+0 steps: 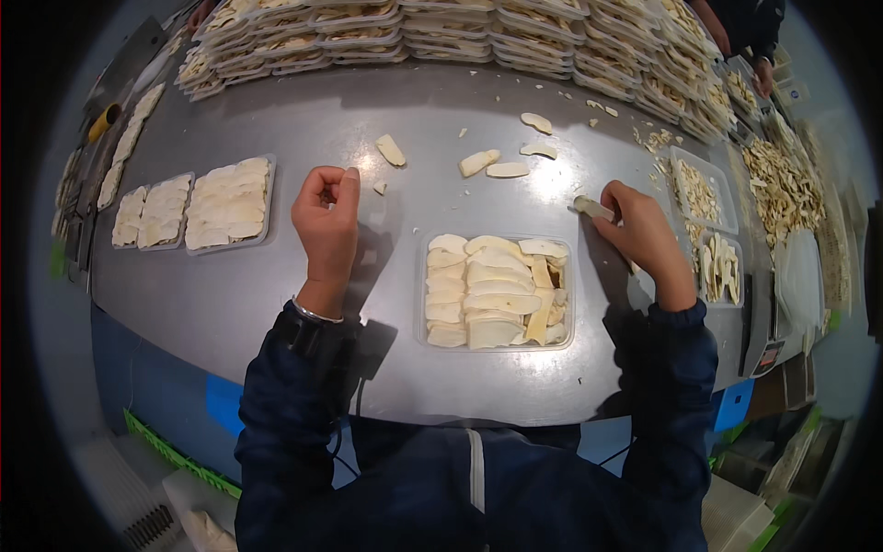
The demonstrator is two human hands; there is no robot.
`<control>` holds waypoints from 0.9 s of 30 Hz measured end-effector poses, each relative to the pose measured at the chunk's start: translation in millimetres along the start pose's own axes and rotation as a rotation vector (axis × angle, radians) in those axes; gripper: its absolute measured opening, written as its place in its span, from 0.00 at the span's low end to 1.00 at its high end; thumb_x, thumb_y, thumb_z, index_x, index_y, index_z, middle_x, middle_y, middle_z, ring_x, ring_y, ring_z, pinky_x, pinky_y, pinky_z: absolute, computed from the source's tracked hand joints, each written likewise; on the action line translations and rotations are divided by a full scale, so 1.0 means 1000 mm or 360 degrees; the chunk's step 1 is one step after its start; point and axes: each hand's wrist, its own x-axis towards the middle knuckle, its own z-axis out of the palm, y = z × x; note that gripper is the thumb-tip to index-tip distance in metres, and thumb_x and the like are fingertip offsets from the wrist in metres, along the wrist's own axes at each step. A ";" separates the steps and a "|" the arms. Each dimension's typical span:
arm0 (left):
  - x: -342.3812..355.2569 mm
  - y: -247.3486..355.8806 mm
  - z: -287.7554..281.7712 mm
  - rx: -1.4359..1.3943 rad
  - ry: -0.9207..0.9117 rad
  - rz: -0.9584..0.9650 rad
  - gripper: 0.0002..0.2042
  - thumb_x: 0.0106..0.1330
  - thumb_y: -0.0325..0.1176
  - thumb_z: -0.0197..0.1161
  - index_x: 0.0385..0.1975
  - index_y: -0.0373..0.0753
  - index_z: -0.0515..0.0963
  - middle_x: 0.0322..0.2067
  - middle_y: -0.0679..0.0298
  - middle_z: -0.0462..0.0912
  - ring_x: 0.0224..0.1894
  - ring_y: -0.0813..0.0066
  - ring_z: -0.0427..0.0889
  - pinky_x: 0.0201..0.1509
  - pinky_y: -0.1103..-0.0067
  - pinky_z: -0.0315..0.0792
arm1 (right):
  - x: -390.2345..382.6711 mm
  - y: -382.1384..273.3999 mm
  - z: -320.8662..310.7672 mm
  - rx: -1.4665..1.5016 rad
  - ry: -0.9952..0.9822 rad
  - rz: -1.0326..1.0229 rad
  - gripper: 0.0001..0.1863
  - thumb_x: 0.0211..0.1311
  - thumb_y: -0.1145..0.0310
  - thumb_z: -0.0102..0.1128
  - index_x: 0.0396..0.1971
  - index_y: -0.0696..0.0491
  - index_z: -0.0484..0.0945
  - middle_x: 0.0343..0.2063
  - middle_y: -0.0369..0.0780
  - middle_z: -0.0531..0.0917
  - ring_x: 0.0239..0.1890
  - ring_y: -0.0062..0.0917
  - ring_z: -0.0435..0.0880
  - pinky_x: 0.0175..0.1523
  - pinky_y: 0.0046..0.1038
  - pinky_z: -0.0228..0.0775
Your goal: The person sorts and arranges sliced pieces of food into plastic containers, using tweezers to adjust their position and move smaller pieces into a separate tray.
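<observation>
The upper edge cuts off the stacked trays (451,37), and a co-worker (750,28) at upper right shows only in part. Blur and dark rim obscure the far left and right edges.

The left hand (328,216), left of centre, is curled above the table (267,322); its palm side is hidden, so I cannot tell whether it grips anything. The right hand (641,225), right of centre, pinches a pale piece (596,209), partly covered by the fingers. Between the forearms, below centre, lies a clear tray (571,317) of overlapping slices (497,283).
</observation>
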 end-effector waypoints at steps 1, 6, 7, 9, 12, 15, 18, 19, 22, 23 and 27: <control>0.000 -0.001 -0.001 0.0001 0.0004 -0.0004 0.09 0.66 0.28 0.63 0.24 0.37 0.73 0.21 0.78 0.66 0.24 0.91 0.60 0.27 0.88 0.56 | -0.004 -0.001 0.003 -0.0001 -0.0005 -0.0003 0.12 0.51 0.71 0.66 0.35 0.58 0.77 0.28 0.44 0.80 0.32 0.37 0.79 0.40 0.34 0.72; 0.000 -0.004 0.000 -0.0032 -0.0015 -0.0063 0.09 0.67 0.27 0.63 0.24 0.38 0.73 0.21 0.78 0.65 0.24 0.91 0.60 0.27 0.88 0.55 | -0.020 -0.004 0.013 0.0028 0.0371 -0.0171 0.12 0.50 0.66 0.67 0.34 0.54 0.79 0.23 0.41 0.79 0.29 0.36 0.80 0.37 0.35 0.73; 0.000 -0.005 0.000 -0.0039 -0.0016 -0.0062 0.09 0.67 0.27 0.63 0.24 0.38 0.73 0.21 0.78 0.65 0.24 0.91 0.60 0.27 0.88 0.55 | -0.021 -0.002 0.012 0.0022 0.0374 -0.0169 0.12 0.50 0.66 0.67 0.34 0.54 0.79 0.23 0.41 0.79 0.29 0.36 0.80 0.37 0.35 0.73; 0.000 -0.005 -0.001 -0.0046 -0.0019 -0.0041 0.09 0.67 0.27 0.63 0.25 0.38 0.73 0.21 0.78 0.65 0.24 0.91 0.59 0.27 0.88 0.55 | -0.022 0.002 0.012 -0.0074 0.0291 -0.0124 0.11 0.50 0.65 0.68 0.32 0.54 0.81 0.24 0.40 0.79 0.30 0.36 0.80 0.37 0.34 0.73; 0.001 -0.006 0.000 -0.0042 -0.0046 -0.0037 0.08 0.67 0.27 0.63 0.25 0.38 0.73 0.22 0.79 0.65 0.24 0.91 0.59 0.27 0.88 0.55 | -0.022 0.007 0.014 -0.0037 0.0329 -0.0123 0.12 0.48 0.67 0.71 0.31 0.57 0.81 0.22 0.41 0.78 0.24 0.32 0.78 0.31 0.31 0.70; 0.001 -0.007 0.000 -0.0044 -0.0057 -0.0028 0.08 0.67 0.27 0.62 0.25 0.38 0.73 0.22 0.79 0.65 0.24 0.91 0.59 0.26 0.88 0.54 | -0.022 0.006 0.014 -0.0039 0.0265 0.0011 0.12 0.49 0.67 0.70 0.32 0.56 0.81 0.18 0.40 0.77 0.20 0.31 0.77 0.29 0.31 0.69; 0.000 -0.005 0.000 -0.0056 -0.0071 -0.0029 0.08 0.67 0.27 0.62 0.25 0.38 0.73 0.22 0.79 0.65 0.24 0.91 0.59 0.26 0.88 0.54 | -0.029 -0.007 0.009 0.0053 0.0265 -0.0038 0.12 0.50 0.67 0.69 0.33 0.56 0.81 0.16 0.39 0.76 0.18 0.31 0.77 0.28 0.31 0.69; 0.000 -0.004 0.000 -0.0052 -0.0071 -0.0030 0.08 0.67 0.27 0.62 0.25 0.38 0.73 0.22 0.79 0.65 0.24 0.91 0.59 0.26 0.88 0.54 | -0.031 -0.009 0.009 0.0056 0.0263 -0.0039 0.12 0.50 0.67 0.69 0.33 0.56 0.81 0.16 0.39 0.76 0.18 0.31 0.77 0.28 0.31 0.69; 0.000 -0.003 0.000 -0.0034 -0.0088 -0.0030 0.08 0.67 0.27 0.62 0.25 0.38 0.73 0.21 0.79 0.65 0.24 0.92 0.59 0.26 0.88 0.54 | -0.033 -0.008 0.012 -0.0108 0.0247 0.0046 0.14 0.52 0.64 0.67 0.38 0.54 0.82 0.19 0.39 0.81 0.22 0.35 0.81 0.29 0.33 0.72; -0.001 -0.002 0.000 -0.0043 -0.0089 -0.0023 0.08 0.67 0.27 0.62 0.25 0.38 0.73 0.21 0.79 0.65 0.24 0.92 0.59 0.26 0.88 0.54 | -0.032 -0.002 0.015 -0.0144 0.0338 0.0035 0.14 0.53 0.64 0.66 0.39 0.54 0.82 0.21 0.40 0.81 0.23 0.34 0.81 0.30 0.32 0.72; 0.000 -0.005 0.001 -0.0030 -0.0091 -0.0017 0.08 0.67 0.27 0.62 0.25 0.38 0.73 0.21 0.79 0.65 0.24 0.92 0.59 0.26 0.89 0.54 | -0.033 -0.029 0.004 0.0321 0.0202 -0.0002 0.15 0.54 0.67 0.66 0.42 0.54 0.81 0.24 0.40 0.82 0.24 0.33 0.81 0.31 0.31 0.72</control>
